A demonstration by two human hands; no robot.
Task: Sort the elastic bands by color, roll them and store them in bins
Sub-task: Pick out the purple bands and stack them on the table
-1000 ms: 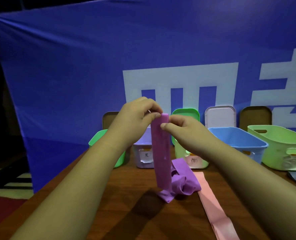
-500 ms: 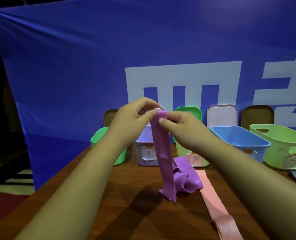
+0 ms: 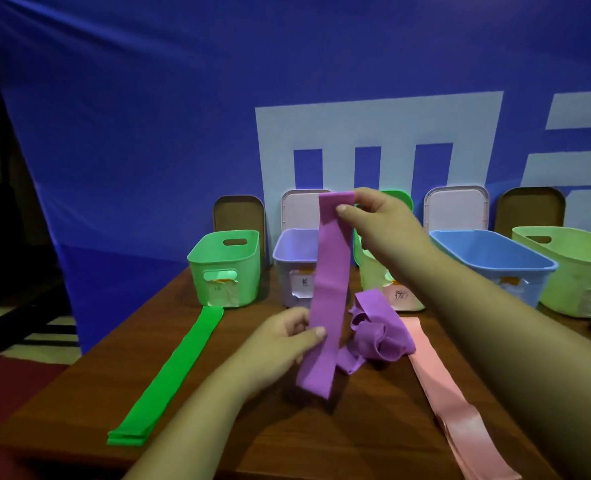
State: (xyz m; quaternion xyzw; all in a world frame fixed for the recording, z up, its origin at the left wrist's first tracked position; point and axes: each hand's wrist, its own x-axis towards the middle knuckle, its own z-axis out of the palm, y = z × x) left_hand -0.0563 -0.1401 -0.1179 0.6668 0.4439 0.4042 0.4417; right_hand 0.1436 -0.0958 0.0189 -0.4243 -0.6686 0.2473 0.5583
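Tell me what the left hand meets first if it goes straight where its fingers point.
Probably the crumpled purple band heap, just past the hanging purple band the left hand pinches, though depth is unclear.

The brown wooden table [image 3: 249,431] carries a green bin [image 3: 226,271], a lilac bin [image 3: 292,268], a light green bin [image 3: 372,275], a blue bin [image 3: 494,265] and a pale green bin [image 3: 574,271] in a row along its far edge, with a flat green band [image 3: 169,375], crumpled purple bands [image 3: 378,332] and a flat pink band [image 3: 449,396] lying nearer.
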